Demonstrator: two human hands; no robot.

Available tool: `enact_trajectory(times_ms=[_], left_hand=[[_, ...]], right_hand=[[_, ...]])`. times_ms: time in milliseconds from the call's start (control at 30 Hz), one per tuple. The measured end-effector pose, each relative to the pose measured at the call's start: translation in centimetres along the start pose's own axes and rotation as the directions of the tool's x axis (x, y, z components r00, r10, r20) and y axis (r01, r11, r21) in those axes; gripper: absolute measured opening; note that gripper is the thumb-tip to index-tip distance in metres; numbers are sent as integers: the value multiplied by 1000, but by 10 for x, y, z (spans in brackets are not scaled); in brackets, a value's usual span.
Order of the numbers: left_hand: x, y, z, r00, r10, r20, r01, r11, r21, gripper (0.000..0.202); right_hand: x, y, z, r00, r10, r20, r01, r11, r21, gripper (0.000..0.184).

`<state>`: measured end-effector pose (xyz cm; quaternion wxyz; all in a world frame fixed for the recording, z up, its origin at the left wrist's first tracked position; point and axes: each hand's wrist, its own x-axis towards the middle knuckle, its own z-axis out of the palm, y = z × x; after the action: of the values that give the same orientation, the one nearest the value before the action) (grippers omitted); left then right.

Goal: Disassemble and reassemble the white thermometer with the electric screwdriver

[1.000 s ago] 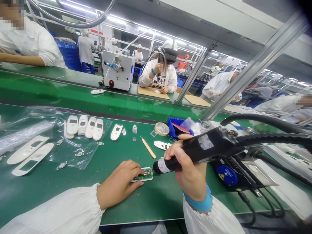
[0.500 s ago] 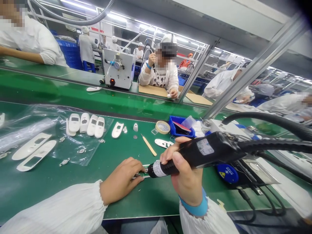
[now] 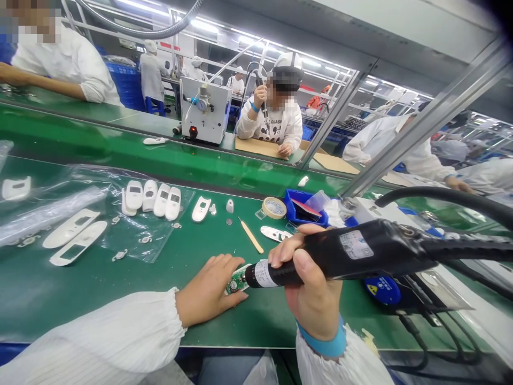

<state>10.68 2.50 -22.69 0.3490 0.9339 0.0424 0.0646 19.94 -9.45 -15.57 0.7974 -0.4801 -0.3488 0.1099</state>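
Observation:
My right hand (image 3: 310, 278) is wrapped round a black electric screwdriver (image 3: 336, 251), which lies nearly level with its nose pointing left. The screwdriver's tip meets the right end of a small green circuit board (image 3: 236, 282) seated in a white casing. My left hand (image 3: 210, 289) grips that board and casing on the green bench, thumb on the near side and fingers on the far side. Part of the casing is hidden under the fingers. Beyond the hands lies a wooden-handled pick (image 3: 251, 236), with a white casing part (image 3: 276, 233) to its right.
Several white casings (image 3: 161, 200) lie on a clear plastic bag (image 3: 136, 251) at the left. A round dish of small parts (image 3: 274, 207) and a blue bin (image 3: 294, 214) stand behind the screwdriver. Cables (image 3: 452, 337) hang at the right. A co-worker (image 3: 272, 117) sits across the conveyor belt (image 3: 132, 140).
The view has shifted, so the bench things appear further right. More of the circuit board shows between my left thumb and fingers. On the belt, a white part has come into sight near the metal post.

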Motion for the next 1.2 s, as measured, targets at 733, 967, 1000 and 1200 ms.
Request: enact_trajectory(times_ms=[733, 967, 1000, 1200], left_hand=[[25, -15, -5, 911, 305, 277, -276, 951, -138, 19], [24, -18, -2, 917, 308, 252, -258, 942, -213, 15], [24, -18, -1, 919, 304, 250, -253, 943, -216, 15], [23, -21, 2, 932, 279, 233, -229, 949, -218, 15]], right_hand=[[-36, -27, -10, 997, -20, -70, 16, 998, -58, 23], [-41, -18, -6, 999, 1, -38, -4, 998, -60, 23], [-42, -17, -6, 999, 8, -35, -11, 998, -59, 23], [-43, -13, -5, 1000, -2, -20, 1, 997, -76, 23]])
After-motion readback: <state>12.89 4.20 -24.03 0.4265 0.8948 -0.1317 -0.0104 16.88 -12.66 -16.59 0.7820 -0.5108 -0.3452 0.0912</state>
